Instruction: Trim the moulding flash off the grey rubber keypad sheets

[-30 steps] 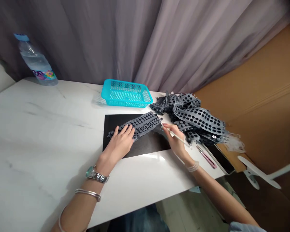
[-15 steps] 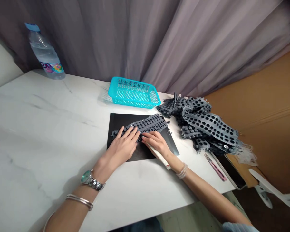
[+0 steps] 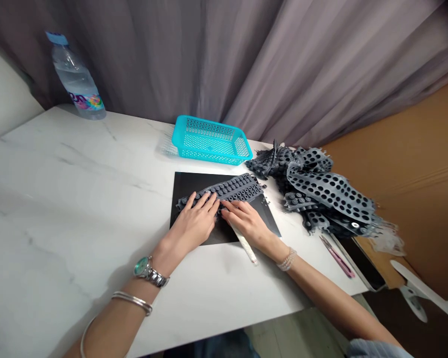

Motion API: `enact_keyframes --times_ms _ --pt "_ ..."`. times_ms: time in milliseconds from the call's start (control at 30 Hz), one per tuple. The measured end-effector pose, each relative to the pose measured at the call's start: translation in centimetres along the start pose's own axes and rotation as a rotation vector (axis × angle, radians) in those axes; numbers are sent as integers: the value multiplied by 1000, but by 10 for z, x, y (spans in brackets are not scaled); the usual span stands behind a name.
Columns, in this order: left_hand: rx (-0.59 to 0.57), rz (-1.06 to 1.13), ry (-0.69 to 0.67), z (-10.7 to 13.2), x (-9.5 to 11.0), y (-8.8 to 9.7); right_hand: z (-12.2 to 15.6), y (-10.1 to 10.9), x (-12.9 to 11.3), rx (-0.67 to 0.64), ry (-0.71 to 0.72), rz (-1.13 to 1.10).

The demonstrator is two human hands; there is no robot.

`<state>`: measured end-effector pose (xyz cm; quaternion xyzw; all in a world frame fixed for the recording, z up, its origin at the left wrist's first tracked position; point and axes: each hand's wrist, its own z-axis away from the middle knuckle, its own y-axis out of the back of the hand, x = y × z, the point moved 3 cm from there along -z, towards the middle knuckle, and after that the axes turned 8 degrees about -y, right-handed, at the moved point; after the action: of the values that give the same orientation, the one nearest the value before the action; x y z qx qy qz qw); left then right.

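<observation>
On a black mat (image 3: 188, 181) lies a dark grey rubber strip (image 3: 235, 189) covered in rows of round moulded pieces. My left hand (image 3: 196, 219) rests on the strip's near-left part with fingers stretched out and slightly apart. Close beside it, my right hand (image 3: 248, 221) is closed around a slim tool with a white, wrapped-looking handle (image 3: 247, 248), whose rear end sticks out toward me below the palm. The tool's tip is hidden by the fingers at the strip's near edge. A few small dark bits (image 3: 266, 200) lie right of the strip.
A turquoise basket (image 3: 209, 158) stands behind the mat. To the right is a heap of perforated grey rubber sheets (image 3: 332, 194), with pink-handled tweezers (image 3: 338, 257) in front. A water bottle (image 3: 78, 84) stands far left; a cardboard panel (image 3: 406, 164) borders the right.
The tool's rear end has swung left, away from my right wrist. My left hand stays on the strip. The whole view has shifted slightly.
</observation>
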<state>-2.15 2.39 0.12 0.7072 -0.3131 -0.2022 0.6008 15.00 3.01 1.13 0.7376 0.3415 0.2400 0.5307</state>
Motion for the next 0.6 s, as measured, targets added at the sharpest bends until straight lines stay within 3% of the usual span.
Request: enact_keyframes --times_ms 167,433,500,600 --pt "-10 -2 -4 0 0 1 -6 0 1 -43 40 -3" --pt "-9 -4 0 1 1 2 -8 -3 -1 -20 -36 -190" --pt "-2 -4 5 1 2 2 -7 -6 4 90 -192 -306" --pt "1 2 5 2 1 2 6 -6 27 356 -629 -417"
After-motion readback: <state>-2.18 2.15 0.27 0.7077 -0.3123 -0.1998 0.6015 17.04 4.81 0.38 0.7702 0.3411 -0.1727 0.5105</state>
